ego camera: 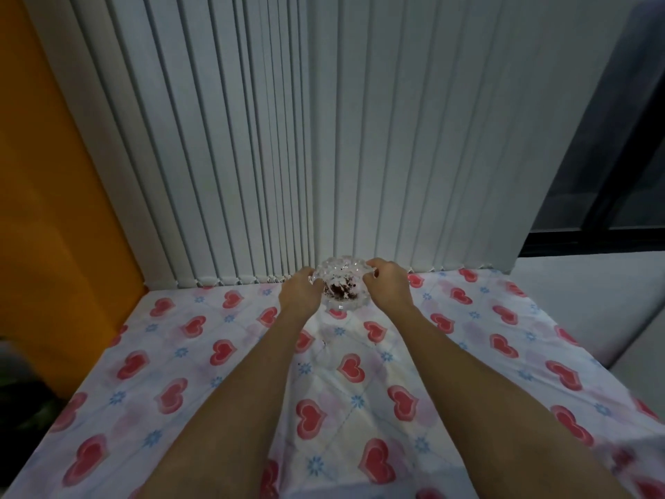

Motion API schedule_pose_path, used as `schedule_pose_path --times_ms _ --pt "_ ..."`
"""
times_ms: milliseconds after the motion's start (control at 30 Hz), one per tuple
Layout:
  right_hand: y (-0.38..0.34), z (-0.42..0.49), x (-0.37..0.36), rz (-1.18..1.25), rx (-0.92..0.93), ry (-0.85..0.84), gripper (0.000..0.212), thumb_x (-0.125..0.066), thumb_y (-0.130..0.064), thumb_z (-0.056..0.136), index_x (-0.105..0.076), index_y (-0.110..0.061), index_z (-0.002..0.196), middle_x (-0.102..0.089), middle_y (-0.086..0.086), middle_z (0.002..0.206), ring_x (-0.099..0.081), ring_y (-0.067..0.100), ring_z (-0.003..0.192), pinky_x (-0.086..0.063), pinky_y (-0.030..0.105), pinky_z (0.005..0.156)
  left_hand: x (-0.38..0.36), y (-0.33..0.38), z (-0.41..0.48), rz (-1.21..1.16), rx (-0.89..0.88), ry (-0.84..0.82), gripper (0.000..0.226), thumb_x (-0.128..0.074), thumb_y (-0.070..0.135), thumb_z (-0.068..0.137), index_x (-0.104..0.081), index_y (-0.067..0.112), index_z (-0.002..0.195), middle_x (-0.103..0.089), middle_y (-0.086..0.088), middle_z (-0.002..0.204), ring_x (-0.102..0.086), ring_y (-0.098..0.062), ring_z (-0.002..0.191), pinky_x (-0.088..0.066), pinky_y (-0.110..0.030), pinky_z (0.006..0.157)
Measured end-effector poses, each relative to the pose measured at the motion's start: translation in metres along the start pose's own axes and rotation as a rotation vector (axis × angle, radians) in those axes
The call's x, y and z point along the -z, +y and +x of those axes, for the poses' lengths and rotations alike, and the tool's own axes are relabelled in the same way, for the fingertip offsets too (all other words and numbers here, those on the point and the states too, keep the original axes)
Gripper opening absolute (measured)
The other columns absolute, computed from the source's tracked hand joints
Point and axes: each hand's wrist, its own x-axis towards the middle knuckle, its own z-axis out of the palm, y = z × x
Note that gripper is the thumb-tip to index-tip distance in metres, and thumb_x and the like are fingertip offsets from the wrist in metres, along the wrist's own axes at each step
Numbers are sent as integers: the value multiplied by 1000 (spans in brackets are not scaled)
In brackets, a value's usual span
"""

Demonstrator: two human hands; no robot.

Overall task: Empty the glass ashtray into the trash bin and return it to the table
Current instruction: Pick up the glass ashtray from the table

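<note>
Right at the far edge of the table (151, 354), hard against the foot of the white vertical blinds (288, 138), sits the glass ashtray (340, 286), and both hands are on it. Left hand (300, 291) curls around the ashtray's left rim, fingers bent in against the glass. Right hand (387, 284) cups the right rim, thumb and fingertips pinching the knobbly edge near its top corner. Between the two hands the bowl shows clear, with a dark reddish-brown heap of ash lying in its bottom. Whether the ashtray rests on the cloth or is lifted just off it, I cannot tell. Under it spreads the tablecloth (360, 408), white with red hearts and small blue flowers, a few dark specks scattered on it just on the near side of the ashtray. Both bare forearms stretch from the near edge straight toward the ashtray. Left of the blinds stands an orange wall (46, 210).
</note>
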Motion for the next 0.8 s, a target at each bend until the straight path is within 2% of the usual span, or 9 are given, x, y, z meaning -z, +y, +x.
schedule_pose_path --times_ms 300,467,667,733,800 --pt "10 -44 18 48 -66 39 36 -58 -12 87 -63 -5 122 -69 21 109 -66 32 97 -54 39 88 -7 0 -34 -7 -35 -46 33 -48 21 95 -58 8 123 -66 -18 121 -60 -33 110 -46 -37 91" --pt "34 -62 42 92 -168 70 37 -60 -17 85 -64 -9 120 -71 15 103 -67 28 93 -53 34 85 -30 15 -48 -6 -99 -86 37 -48 22 97 -55 6 130 -61 -18 130 -57 -33 118 -44 -36 96" --pt "84 -91 86 125 -269 125 39 -62 -24 82 -62 -9 118 -70 17 103 -68 33 84 -58 45 80 -79 47 -71 18 -200 -203 35 -47 23 97 -55 8 128 -65 -17 124 -60 -34 112 -45 -35 92" --pt "109 -106 106 116 -320 160 38 -61 -24 83 -61 -9 118 -69 17 103 -67 30 82 -58 41 75 -105 61 -85 13 -242 -264 36 -46 22 98 -54 7 129 -64 -18 125 -61 -34 111 -46 -36 92" --pt "138 -123 129 104 -373 204 37 -61 -23 84 -61 -9 118 -68 14 104 -63 26 77 -54 31 62 -136 79 -102 -4 -284 -331 35 -47 21 98 -55 6 129 -64 -18 126 -62 -34 110 -46 -35 92"
